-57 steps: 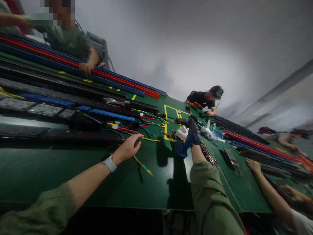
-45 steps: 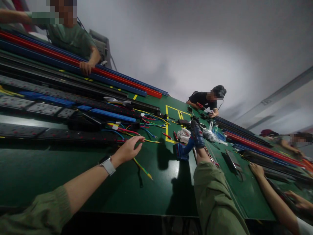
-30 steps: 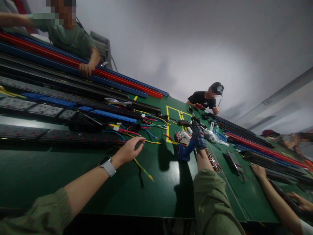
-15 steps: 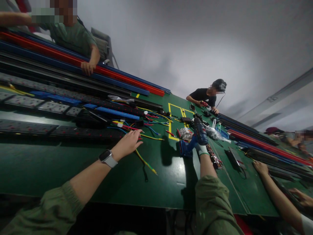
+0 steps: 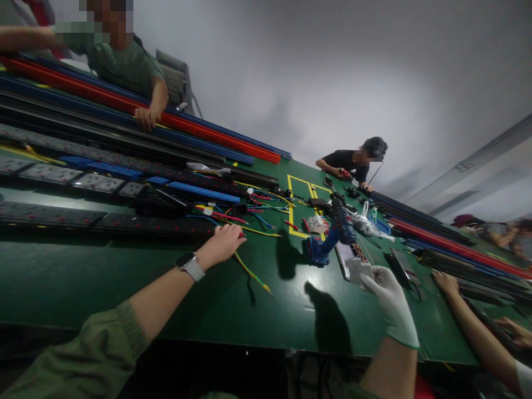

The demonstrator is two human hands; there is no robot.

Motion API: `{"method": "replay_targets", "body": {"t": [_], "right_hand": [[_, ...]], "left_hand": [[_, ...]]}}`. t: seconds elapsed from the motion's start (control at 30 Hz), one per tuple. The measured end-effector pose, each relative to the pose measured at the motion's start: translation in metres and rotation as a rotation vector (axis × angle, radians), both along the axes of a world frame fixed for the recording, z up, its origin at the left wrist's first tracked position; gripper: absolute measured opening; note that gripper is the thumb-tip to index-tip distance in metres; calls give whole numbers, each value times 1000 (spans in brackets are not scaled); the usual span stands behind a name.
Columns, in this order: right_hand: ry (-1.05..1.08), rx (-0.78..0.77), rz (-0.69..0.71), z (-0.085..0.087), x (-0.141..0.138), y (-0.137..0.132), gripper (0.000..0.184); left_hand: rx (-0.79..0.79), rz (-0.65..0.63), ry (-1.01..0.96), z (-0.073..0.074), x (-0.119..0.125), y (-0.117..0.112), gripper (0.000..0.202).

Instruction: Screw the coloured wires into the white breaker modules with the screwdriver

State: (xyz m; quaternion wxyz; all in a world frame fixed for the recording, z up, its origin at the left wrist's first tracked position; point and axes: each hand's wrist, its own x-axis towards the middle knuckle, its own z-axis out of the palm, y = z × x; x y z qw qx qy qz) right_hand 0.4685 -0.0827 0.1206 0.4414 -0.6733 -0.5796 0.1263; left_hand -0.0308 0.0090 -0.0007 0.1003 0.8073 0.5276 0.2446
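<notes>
**Left hand on the wires, gloved right hand at a pale piece**

The bare left hand (image 5: 222,245), a watch at its wrist, lies mid-frame with its fingers curled down onto the loose wires (image 5: 251,215). Whether it pinches one cannot be told. A yellow-green wire (image 5: 251,274) trails from under it toward lower centre. This looks like wire sorting, and lifting a single wire would call for parting it from the tangle.

Right of centre, the white-gloved right hand (image 5: 388,299) touches a pale flat piece (image 5: 354,270), its grip unclear, just beside a blue cordless drill (image 5: 330,241). Power strips (image 5: 50,174) crowd the green table (image 5: 124,277) at left. A co-worker's forearm (image 5: 465,321) lies at lower right.
</notes>
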Motion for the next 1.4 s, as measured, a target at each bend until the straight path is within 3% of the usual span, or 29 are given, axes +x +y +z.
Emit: {"method": "replay_targets", "body": {"t": [0.07,0.13,0.23,0.33,0.47,0.63,1.03,1.4], "right_hand": [[153,-175,157,3,-15,-16,35],[237,-251,310,3,-49,-12,39],[250,-252,554,-8,-118,24,42],[269,-239,795,-28,-179,75,33],[203,-187,961,-54,-225,121,20],[193,-156,987,-69,-238,138,18],[159,-125,911,-82,-255,135,26],[120,-139,933,-74,-253,127,38]], "left_hand": [[6,13,15,0,2,0,25],[13,25,19,0,3,-1,25],[17,28,28,1,4,-1,25],[21,10,29,2,3,-2,26],[30,5,4,3,1,-4,25],[23,-2,-13,4,0,-3,24],[30,-21,11,3,0,-2,23],[72,-11,98,7,3,-6,24]]}}
